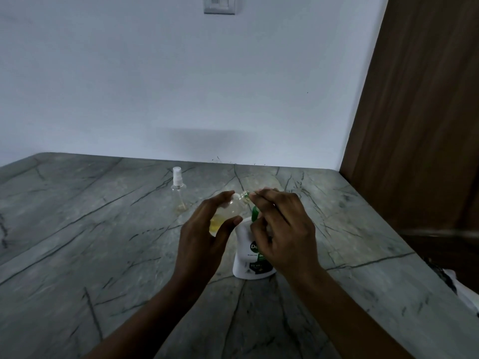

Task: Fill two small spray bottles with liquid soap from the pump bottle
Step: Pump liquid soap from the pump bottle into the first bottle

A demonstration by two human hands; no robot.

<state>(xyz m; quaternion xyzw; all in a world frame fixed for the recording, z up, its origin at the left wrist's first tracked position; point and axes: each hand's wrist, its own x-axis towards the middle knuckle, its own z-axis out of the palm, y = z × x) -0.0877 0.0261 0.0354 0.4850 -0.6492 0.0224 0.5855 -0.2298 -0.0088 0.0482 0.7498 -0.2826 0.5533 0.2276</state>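
Observation:
My left hand grips a small clear spray bottle with yellow liquid in its lower part. The bottle is tilted, its open neck pointing up and right. My right hand is pinched shut right beside that neck, on what looks like the bottle's spray head, mostly hidden by the fingers. Below both hands the white pump bottle stands on the counter, its green pump partly covered by my right hand. A second clear spray bottle with a white spray head stands upright further back on the left, a little liquid at its bottom.
The grey veined stone counter runs to a white wall at the back. A brown wooden panel bounds it on the right. The counter's right edge runs diagonally towards me.

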